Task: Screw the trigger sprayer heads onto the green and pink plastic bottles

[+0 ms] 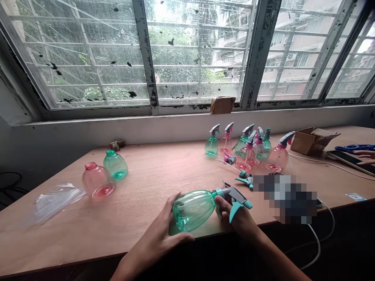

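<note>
A clear green spray bottle (191,210) lies tilted on its side between my hands at the table's front edge. My left hand (164,230) is wrapped round its base end. At the neck, the fingers of my right hand (230,212) close on the teal collar below the grey and teal spray head (236,197). Two bottles without heads, one pink (98,181) and one green (115,166), stand to the left. A loose teal spray head (246,179) and a loose pink one (230,159) lie to the right, beyond my right hand.
Several pink and green bottles with heads, among them a pink one (277,158), stand at the back right. An open cardboard box (313,140), blue scissors (354,148), a cable (319,242) and another person's hand (366,156) are further right. A plastic bag (58,201) lies left.
</note>
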`<state>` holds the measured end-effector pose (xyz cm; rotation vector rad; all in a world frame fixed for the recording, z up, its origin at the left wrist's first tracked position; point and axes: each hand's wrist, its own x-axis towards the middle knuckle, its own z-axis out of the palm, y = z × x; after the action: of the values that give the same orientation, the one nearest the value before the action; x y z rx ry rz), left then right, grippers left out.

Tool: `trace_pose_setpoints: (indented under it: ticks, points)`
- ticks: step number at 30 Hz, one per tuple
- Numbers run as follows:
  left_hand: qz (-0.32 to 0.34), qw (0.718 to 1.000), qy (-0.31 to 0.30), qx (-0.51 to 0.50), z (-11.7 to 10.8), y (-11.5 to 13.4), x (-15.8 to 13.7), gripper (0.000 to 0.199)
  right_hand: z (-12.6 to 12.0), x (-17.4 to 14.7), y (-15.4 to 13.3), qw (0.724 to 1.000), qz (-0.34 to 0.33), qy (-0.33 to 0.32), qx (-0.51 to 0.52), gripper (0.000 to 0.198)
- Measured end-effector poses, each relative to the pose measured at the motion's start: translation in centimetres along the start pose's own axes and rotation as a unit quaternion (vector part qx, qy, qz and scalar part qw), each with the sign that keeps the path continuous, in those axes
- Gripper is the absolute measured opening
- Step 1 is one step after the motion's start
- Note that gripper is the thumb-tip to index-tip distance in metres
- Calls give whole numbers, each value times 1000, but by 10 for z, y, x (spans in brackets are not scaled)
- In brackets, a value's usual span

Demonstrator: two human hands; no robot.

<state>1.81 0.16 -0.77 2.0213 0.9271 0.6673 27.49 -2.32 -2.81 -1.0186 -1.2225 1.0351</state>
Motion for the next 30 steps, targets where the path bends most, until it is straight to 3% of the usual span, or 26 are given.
trace_pose_setpoints:
  ticks: [2,6,10,16,23,27,30]
  points:
    - [5,1000,-15,-12,-2,1,-1,92,0,-1,-1,1000,-3,1,-4,36]
    - [-22,999,-5,-45,-5,4,-2,69,1,-2,-2,1000,-14,-2,-11,36]
    - [-35,999,1,-23,-6,7,-1,65,0,-1,0,1000,-7,1,-17,36]
    - [-13,995,-25,-95,-4,5,2,76,0,0,2,1000,-7,0,-5,36]
    - [50,998,30,-19,1,-5,4,93,3,-1,-3,1000,10,7,-11,40]
    - [21,998,-3,-60,-4,3,0,76,3,-2,-2,1000,-11,-3,-10,36]
    - [-26,998,16,-58,-6,7,-1,64,2,-2,-2,1000,-15,-6,-4,35]
